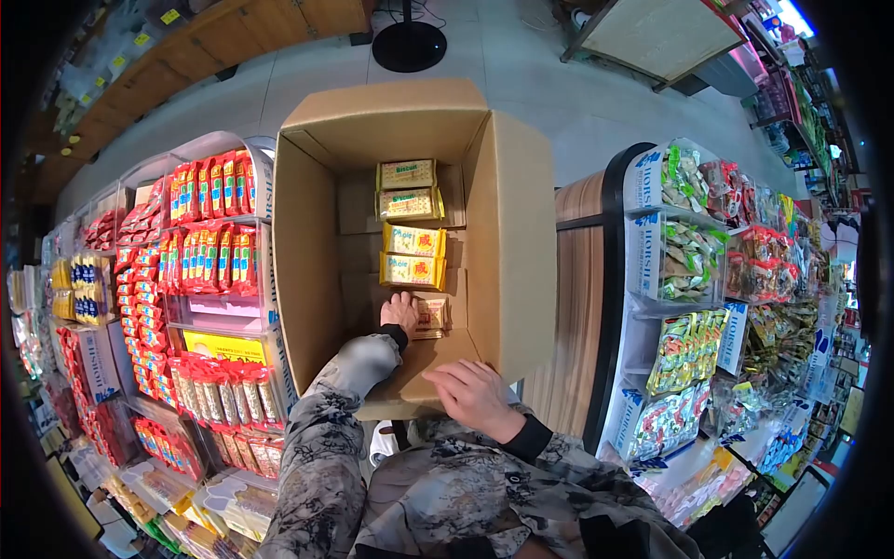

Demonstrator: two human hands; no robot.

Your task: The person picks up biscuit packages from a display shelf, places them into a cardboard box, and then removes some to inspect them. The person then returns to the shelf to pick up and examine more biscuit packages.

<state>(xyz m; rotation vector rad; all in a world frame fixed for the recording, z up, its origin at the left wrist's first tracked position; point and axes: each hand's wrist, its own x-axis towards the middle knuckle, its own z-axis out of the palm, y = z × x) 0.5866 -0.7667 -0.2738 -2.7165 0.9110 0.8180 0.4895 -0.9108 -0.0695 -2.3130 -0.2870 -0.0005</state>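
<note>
My left hand [399, 314] reaches down into an open cardboard box [307, 196]. Its bent fingers grip the left end of a small tan biscuit packet [432, 314], and the fingertips are partly hidden. Just beyond lie two yellow biscuit packets [413, 271] with red lettering. Farther back are two green-and-yellow packets [408, 203] marked "Biscuit". Over the near right corner of the box hovers my right hand [473, 396], its fingers stretched out to the left and holding nothing.
Left of the box stands a clear-bin rack [265, 186] with red snack packets [209, 256]. On the right, a wood-grain stand [579, 307] adjoins another rack with green packets [691, 349]. A round black base [410, 47] rests on the tiled floor [503, 70] ahead.
</note>
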